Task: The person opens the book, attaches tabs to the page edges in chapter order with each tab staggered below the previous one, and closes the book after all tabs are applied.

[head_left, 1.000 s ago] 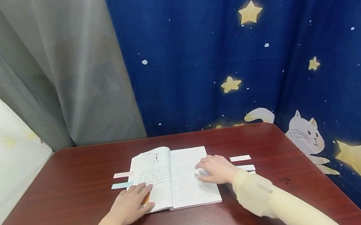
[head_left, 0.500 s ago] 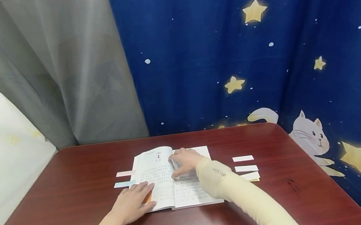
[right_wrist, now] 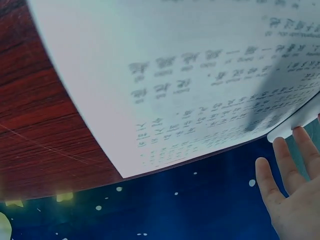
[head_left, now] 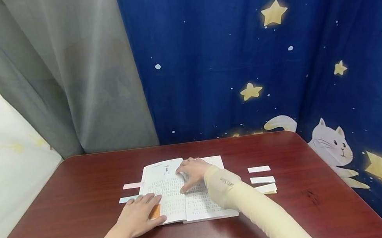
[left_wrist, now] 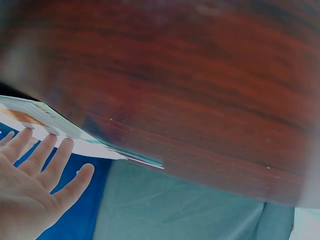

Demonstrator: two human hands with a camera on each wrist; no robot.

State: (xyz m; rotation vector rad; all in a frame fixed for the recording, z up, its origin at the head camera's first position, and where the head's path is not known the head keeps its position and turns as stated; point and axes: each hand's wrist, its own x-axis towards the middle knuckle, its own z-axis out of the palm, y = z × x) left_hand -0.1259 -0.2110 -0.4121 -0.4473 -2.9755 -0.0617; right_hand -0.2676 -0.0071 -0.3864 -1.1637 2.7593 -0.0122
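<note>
An open book (head_left: 169, 192) with printed pages lies on the table, a small picture near the top of its left page. My left hand (head_left: 138, 216) rests with spread fingers on the lower left page, beside an orange patch. In the left wrist view the left hand's fingers (left_wrist: 62, 155) reach straight to the page edge. Over the upper part of the book, my right hand (head_left: 193, 172) lies with its fingertips at the spine and its thumb lower down. The right wrist view shows the right hand (right_wrist: 295, 200) with extended fingers at the fold of the right page (right_wrist: 200, 100).
A pink strip (head_left: 132, 185) and a light blue strip (head_left: 128, 199) lie at the book's left edge. To its right, white strips (head_left: 262, 180) lie on the dark red table (head_left: 90, 193). A blue star-patterned curtain (head_left: 207, 74) hangs behind.
My right hand has moved left across the right page to the spine, and its fingertips now press there. The left page lies flatter. My left hand has stayed in place.
</note>
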